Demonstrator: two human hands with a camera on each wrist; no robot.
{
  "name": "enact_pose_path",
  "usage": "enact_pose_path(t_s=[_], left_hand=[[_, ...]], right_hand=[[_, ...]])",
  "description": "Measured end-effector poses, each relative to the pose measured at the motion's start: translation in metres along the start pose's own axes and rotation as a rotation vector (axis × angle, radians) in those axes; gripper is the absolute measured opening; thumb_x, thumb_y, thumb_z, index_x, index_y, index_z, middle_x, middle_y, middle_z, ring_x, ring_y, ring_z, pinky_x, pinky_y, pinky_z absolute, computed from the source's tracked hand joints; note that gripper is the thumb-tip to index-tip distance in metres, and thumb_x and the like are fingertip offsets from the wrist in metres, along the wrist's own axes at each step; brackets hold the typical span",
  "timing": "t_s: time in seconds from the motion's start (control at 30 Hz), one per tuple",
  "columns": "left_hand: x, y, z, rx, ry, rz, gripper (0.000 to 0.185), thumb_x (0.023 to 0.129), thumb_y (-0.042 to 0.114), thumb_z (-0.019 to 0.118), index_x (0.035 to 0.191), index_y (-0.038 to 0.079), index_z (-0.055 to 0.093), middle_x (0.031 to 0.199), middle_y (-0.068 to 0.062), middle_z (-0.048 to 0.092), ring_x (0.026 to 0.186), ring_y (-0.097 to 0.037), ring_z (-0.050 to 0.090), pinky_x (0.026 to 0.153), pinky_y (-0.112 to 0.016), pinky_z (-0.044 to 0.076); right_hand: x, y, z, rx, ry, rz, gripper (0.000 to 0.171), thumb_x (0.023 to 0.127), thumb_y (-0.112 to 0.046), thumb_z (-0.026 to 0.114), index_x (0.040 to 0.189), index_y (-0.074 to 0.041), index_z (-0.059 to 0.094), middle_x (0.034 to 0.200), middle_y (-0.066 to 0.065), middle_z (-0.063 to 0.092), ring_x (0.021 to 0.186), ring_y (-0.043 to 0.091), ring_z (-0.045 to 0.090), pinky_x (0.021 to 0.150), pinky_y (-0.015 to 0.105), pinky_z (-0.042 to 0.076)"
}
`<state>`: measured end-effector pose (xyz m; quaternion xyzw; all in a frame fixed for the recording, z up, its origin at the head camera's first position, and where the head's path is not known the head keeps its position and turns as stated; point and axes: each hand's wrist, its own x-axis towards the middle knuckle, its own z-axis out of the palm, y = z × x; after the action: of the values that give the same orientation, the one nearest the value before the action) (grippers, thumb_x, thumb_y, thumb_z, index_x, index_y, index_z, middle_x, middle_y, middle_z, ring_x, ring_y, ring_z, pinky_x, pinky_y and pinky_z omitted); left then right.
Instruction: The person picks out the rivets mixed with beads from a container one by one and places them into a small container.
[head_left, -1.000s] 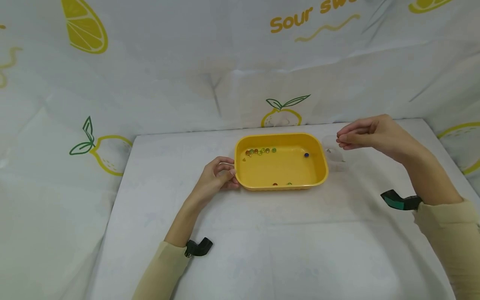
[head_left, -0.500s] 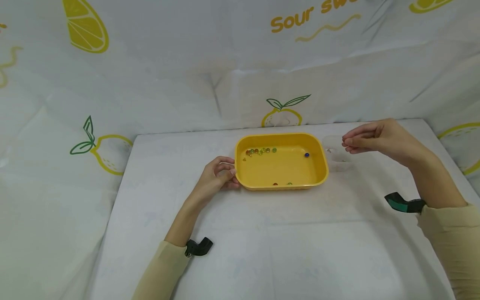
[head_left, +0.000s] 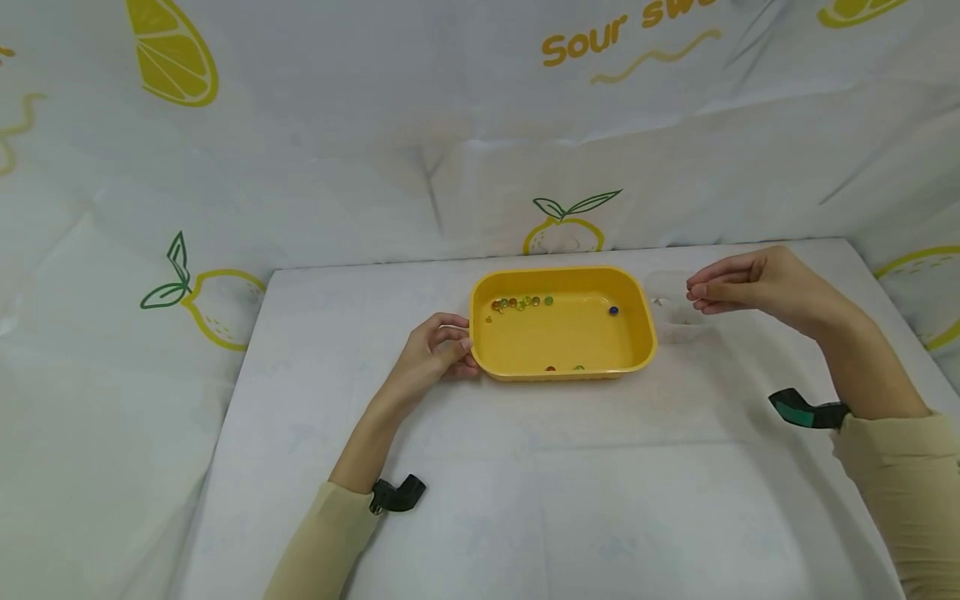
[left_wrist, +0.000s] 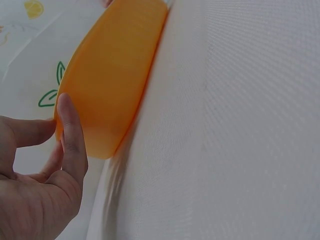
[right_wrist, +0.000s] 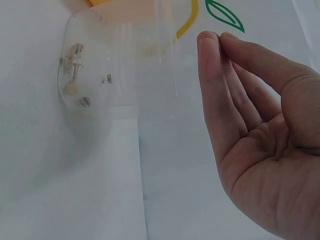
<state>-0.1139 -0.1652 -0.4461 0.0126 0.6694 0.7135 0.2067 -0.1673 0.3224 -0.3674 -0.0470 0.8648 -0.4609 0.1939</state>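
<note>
A yellow tray (head_left: 562,337) sits mid-table and holds several small coloured beads (head_left: 519,302), most of them along its far side. My left hand (head_left: 463,346) grips the tray's left rim; the left wrist view shows the left hand (left_wrist: 57,120) with thumb and a finger on the tray (left_wrist: 115,75) edge. A clear plastic cup (head_left: 670,315) stands just right of the tray. My right hand (head_left: 693,292) hovers beside and above it, fingers nearly straight with the thumb meeting their tips. In the right wrist view the right hand (right_wrist: 217,40) shows nothing held, and the cup (right_wrist: 120,60) has a few beads inside.
A white cloth printed with lemons covers the table (head_left: 525,500) and hangs as walls behind and at both sides. The table's right edge (head_left: 885,283) lies close to my right forearm. Open cloth stretches in front of the tray.
My right hand has drifted to the right and slightly down, from above the cup's left side to its right side. The left hand and tray have stayed still.
</note>
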Motion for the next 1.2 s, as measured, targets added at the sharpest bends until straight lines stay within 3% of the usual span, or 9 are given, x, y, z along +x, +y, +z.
enact_pose_path(t_s=[0.33, 1.2], left_hand=[[0.0005, -0.0006, -0.0006, 0.009, -0.004, 0.001, 0.036, 0.107, 0.005, 0.065, 0.141, 0.002, 0.053, 0.120, -0.020, 0.065, 0.083, -0.017, 0.075, 0.081, -0.031, 0.071], [-0.0003, 0.0006, 0.0002, 0.001, -0.013, 0.012, 0.036, 0.107, 0.004, 0.064, 0.141, 0.000, 0.051, 0.120, -0.021, 0.064, 0.083, -0.017, 0.074, 0.080, -0.031, 0.071]], right_hand=[[0.0019, 0.0073, 0.0011, -0.055, -0.007, 0.070, 0.040, 0.107, -0.022, 0.071, 0.135, 0.007, 0.069, 0.106, -0.008, 0.085, 0.098, 0.013, 0.083, 0.087, 0.022, 0.068], [0.0015, 0.0094, 0.0047, -0.009, -0.010, 0.054, 0.036, 0.109, -0.016, 0.066, 0.134, 0.010, 0.068, 0.103, -0.011, 0.084, 0.094, 0.012, 0.083, 0.084, 0.026, 0.070]])
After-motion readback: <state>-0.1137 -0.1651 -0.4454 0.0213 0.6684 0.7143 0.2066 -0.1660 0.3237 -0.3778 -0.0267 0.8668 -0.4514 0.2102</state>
